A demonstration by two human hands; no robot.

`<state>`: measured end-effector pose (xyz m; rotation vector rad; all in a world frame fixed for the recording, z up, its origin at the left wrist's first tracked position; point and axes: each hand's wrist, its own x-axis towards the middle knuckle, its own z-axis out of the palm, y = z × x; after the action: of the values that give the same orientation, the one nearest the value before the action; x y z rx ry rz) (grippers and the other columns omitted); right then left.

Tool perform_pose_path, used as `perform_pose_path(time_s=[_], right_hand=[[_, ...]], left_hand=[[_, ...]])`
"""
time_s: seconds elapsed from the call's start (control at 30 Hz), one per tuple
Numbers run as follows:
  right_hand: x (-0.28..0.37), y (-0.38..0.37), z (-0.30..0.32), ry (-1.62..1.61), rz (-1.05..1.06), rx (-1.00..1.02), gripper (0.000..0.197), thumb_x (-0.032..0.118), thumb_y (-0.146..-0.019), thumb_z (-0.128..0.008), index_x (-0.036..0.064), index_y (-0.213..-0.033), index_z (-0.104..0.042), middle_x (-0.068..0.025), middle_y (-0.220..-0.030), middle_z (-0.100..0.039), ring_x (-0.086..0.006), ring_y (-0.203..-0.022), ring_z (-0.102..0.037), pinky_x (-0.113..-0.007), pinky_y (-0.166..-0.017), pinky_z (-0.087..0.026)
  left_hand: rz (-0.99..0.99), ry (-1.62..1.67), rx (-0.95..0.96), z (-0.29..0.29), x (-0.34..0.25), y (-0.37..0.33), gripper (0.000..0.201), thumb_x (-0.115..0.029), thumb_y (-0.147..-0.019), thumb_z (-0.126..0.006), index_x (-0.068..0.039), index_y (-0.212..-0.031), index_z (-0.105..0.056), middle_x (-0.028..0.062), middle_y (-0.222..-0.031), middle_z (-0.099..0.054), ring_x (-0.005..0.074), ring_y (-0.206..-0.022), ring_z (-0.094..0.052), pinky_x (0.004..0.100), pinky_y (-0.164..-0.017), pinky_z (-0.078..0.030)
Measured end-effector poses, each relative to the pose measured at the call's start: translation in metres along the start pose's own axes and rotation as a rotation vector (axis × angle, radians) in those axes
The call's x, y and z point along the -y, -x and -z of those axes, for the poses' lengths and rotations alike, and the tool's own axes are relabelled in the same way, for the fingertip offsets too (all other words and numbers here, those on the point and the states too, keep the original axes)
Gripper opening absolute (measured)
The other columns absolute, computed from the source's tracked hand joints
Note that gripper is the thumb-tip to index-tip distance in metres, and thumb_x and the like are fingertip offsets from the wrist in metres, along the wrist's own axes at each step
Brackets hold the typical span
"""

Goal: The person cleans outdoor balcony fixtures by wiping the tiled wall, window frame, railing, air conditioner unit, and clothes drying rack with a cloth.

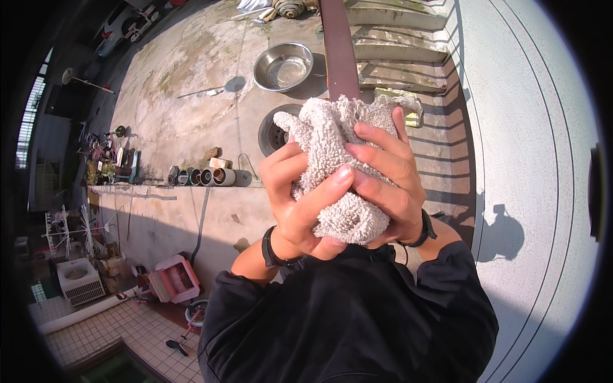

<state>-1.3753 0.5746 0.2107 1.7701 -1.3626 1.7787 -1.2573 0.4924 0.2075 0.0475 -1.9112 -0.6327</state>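
A bunched, light grey looped-pile cloth is held up in front of my chest. My left hand grips its left side, thumb pressed across the front. From the right, my right hand wraps round the same cloth with its fingers spread over the pile. The two hands meet near the middle of the bundle. Dark bands circle both wrists. Behind the cloth, a reddish-brown rail runs away from me; whether the cloth touches it I cannot tell.
A steel basin stands on the concrete ground beyond, near a tyre partly hidden by my hands. Steps lie right of the rail, beside a white wall. Several pots line a ledge at left; a pink crate sits lower left.
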Motion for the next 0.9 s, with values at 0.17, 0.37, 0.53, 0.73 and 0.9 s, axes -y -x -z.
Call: perform_pose_path(time_s=[0.17, 0.37, 0.53, 0.73, 0.9], right_hand=[[-0.008, 0.034, -0.013, -0.015, 0.041, 0.005, 0.032, 0.03, -0.072, -0.068, 0.0182, -0.1, -0.059, -0.0037, -0.107, -0.057, -0.0265, -0.104, -0.054, -0.054, -0.104, -0.023], [-0.027, 0.14, -0.01, -0.199, 0.011, 0.276, 0.026, 0.023, -0.074, -0.065, 0.0226, -0.099, -0.062, -0.0004, -0.109, -0.051, -0.0197, -0.11, -0.048, -0.05, -0.102, -0.03], [-0.042, 0.201, -0.01, -0.344, -0.12, 0.542, 0.026, 0.019, -0.075, -0.063, 0.0256, -0.1, -0.063, 0.0018, -0.111, -0.048, -0.0135, -0.115, -0.043, -0.048, -0.1, -0.034], [-0.009, 0.078, -0.049, -0.069, 0.224, -0.227, 0.035, 0.026, -0.077, -0.063, 0.032, -0.111, -0.056, 0.007, -0.121, -0.047, -0.0198, -0.118, -0.043, -0.05, -0.102, -0.029], [-0.007, 0.083, -0.053, -0.054, 0.167, -0.299, 0.034, 0.024, -0.075, -0.065, 0.0349, -0.107, -0.059, 0.0044, -0.126, -0.044, -0.0239, -0.122, -0.038, -0.053, -0.103, -0.026]], left_hand=[[-0.153, -0.051, 0.052, 0.003, 0.004, 0.021, 0.04, -0.046, -0.08, -0.052, -0.017, -0.106, -0.06, 0.0128, -0.105, -0.045, 0.0306, -0.096, -0.045, 0.0443, -0.082, -0.04], [-0.346, -0.194, 0.147, -0.01, 0.009, 0.058, 0.04, -0.046, -0.079, -0.054, -0.017, -0.106, -0.058, 0.0104, -0.104, -0.045, 0.0277, -0.095, -0.045, 0.0413, -0.081, -0.04], [-0.38, -0.274, 0.222, -0.006, 0.017, 0.085, 0.04, -0.045, -0.078, -0.056, -0.017, -0.107, -0.057, 0.0084, -0.104, -0.045, 0.0253, -0.095, -0.045, 0.0387, -0.081, -0.04], [-0.389, -0.343, 0.344, 0.011, 0.029, 0.107, 0.041, -0.045, -0.077, -0.059, -0.018, -0.107, -0.055, 0.006, -0.103, -0.045, 0.0224, -0.095, -0.045, 0.0357, -0.08, -0.04], [-0.393, -0.351, 0.416, 0.002, 0.045, 0.131, 0.042, -0.045, -0.076, -0.061, -0.018, -0.108, -0.053, 0.0039, -0.103, -0.045, 0.02, -0.094, -0.045, 0.0331, -0.08, -0.04]])
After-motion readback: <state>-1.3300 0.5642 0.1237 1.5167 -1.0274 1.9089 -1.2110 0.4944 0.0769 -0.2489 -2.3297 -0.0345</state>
